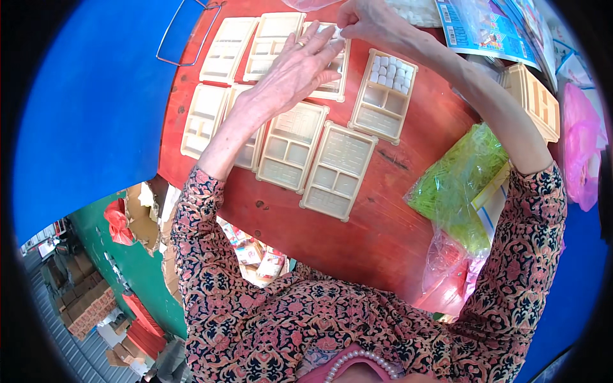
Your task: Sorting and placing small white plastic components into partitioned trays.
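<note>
While most of the cream compartment trays lie unfilled nearest me, such as the closest tray [338,170], I judge the work barely begun: only one filled tray [384,94], farther right, holds white cubes in its top section. Beyond it, my left hand [295,71] lies flat, fingers spread, pressing down the far tray [329,64]. Farthest out, my right hand [363,20] pinches a small white piece [336,31] over that tray's top edge, both arms stretched forward across the red table [383,217].
</note>
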`<move>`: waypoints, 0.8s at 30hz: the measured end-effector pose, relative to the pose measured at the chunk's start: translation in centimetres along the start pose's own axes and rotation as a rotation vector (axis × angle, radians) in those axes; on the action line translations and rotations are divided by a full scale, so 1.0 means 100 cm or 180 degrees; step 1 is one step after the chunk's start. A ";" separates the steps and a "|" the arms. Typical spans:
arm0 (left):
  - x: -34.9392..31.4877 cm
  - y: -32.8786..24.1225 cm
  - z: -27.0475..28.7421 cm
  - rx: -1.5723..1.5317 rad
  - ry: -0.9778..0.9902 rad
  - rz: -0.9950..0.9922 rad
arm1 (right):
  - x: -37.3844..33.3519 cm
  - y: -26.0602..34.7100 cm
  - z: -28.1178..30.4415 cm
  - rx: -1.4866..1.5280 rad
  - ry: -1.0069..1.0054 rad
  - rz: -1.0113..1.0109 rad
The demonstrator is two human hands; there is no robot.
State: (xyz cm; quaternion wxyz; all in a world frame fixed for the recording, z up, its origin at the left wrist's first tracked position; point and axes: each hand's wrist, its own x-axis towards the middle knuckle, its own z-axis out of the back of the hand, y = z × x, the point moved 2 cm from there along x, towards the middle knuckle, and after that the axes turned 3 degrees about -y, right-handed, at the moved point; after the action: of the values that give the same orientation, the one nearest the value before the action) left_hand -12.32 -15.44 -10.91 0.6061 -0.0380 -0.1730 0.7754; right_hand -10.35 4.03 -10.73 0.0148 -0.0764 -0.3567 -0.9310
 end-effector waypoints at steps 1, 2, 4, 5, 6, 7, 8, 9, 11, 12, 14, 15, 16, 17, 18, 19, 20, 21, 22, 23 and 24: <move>0.000 0.000 -0.001 0.0004 0.0003 0.0004 | -0.001 -0.001 -0.003 -0.0113 0.0028 0.0021; -0.001 0.001 -0.001 0.0021 0.0052 0.0003 | -0.001 0.000 -0.006 -0.0224 0.0056 0.0044; 0.000 0.000 -0.001 0.0028 0.0101 -0.0011 | -0.002 -0.005 -0.015 -0.0184 -0.0135 0.0295; 0.002 -0.001 -0.001 0.0045 0.0205 0.0065 | -0.003 -0.008 -0.017 -0.0152 -0.0325 0.0542; 0.003 -0.002 -0.001 0.0062 0.0310 0.0139 | -0.005 -0.014 -0.017 -0.0165 -0.0328 0.0528; -0.001 0.001 -0.001 0.0078 0.0321 0.0162 | -0.004 -0.009 -0.020 -0.0148 -0.0136 0.0361; -0.004 0.003 -0.001 0.0051 0.0198 0.0100 | -0.001 -0.003 -0.023 -0.0134 0.0056 0.0196; -0.008 0.005 0.000 0.0025 0.0074 0.0037 | 0.002 0.003 -0.028 -0.0112 0.0058 0.0216; -0.004 0.002 -0.002 -0.0060 0.0037 0.0036 | -0.001 -0.005 -0.034 -0.0689 -0.0112 0.0192; -0.002 0.001 -0.003 -0.0142 0.0011 0.0049 | 0.000 -0.011 -0.033 -0.0708 -0.0119 0.0187; -0.001 0.001 -0.001 -0.0110 0.0017 0.0041 | 0.002 -0.015 -0.030 -0.0533 -0.0334 0.0431; 0.000 0.000 -0.001 -0.0091 0.0029 0.0033 | -0.001 -0.019 -0.026 -0.0542 -0.0341 0.0434; -0.002 0.001 0.000 -0.0091 0.0032 0.0045 | -0.005 -0.013 -0.019 0.0056 -0.0573 0.0725; -0.004 0.001 0.001 -0.0072 0.0020 0.0028 | -0.007 -0.008 -0.012 0.0657 -0.0802 0.1007; -0.006 0.002 0.001 -0.0054 0.0010 0.0011 | -0.006 -0.004 -0.008 0.0665 -0.0793 0.1005; -0.007 0.002 0.002 -0.0053 0.0006 0.0014 | 0.000 0.007 -0.001 0.0621 -0.0366 0.0308; -0.006 0.003 0.002 -0.0094 0.0029 0.0016 | 0.002 0.009 0.001 0.0569 0.0060 -0.0395; -0.006 0.004 0.002 -0.0134 0.0054 0.0020 | 0.002 0.012 -0.001 0.0569 0.0062 -0.0396; -0.005 0.004 0.002 -0.0138 0.0052 0.0015 | 0.000 0.012 -0.004 0.0410 0.0086 -0.0152; -0.004 0.003 0.003 -0.0153 0.0059 0.0025 | -0.001 0.013 -0.008 0.0254 0.0112 0.0094; -0.004 0.003 0.003 -0.0166 0.0067 0.0038 | -0.003 0.012 -0.013 0.0254 0.0113 0.0093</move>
State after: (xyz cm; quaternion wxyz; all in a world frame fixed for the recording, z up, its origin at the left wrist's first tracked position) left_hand -12.57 -15.92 -10.75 0.6021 -0.0630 -0.1865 0.7737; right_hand -10.16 2.25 -10.96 0.0377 -0.0645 -0.3921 -0.9169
